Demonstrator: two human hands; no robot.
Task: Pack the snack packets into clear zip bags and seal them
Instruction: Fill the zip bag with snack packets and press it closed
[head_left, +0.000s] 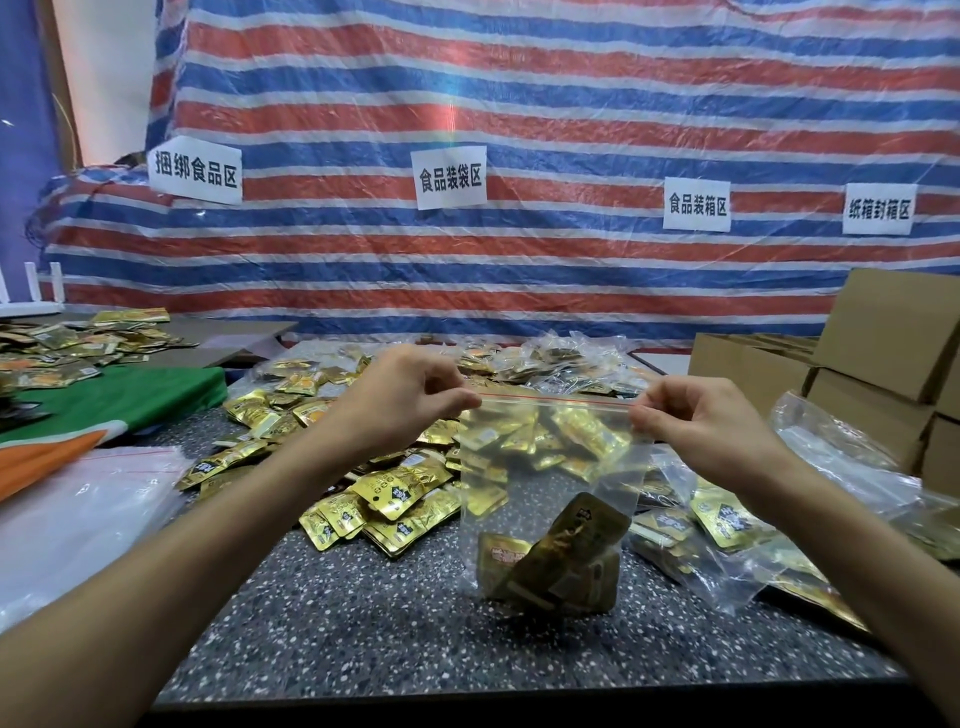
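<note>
Grip on one clear zip bag (550, 467), held upright above a dark speckled surface (389, 623) by its top edge. The left hand (410, 400) pinches the left end of the red-lined zip strip (556, 400) between thumb and curled fingers. The right hand (696, 421) pinches the right end likewise, so the strip runs straight between them. A few gold snack packets (566, 561) lie heaped in the bag's bottom; whether that bottom touches the surface cannot be told. Behind and beside the bag, loose gold packets (395, 493) spread in a pile across the surface. Filled clear bags (571, 353) lie at the pile's far edge. Flat empty zip bags (78, 509) lie at left, near a green cloth (119, 395). Cardboard boxes (883, 353) stand stacked at right. A red, white and blue striped tarp (519, 104) bearing white paper signs (451, 177) forms the backdrop.
</note>
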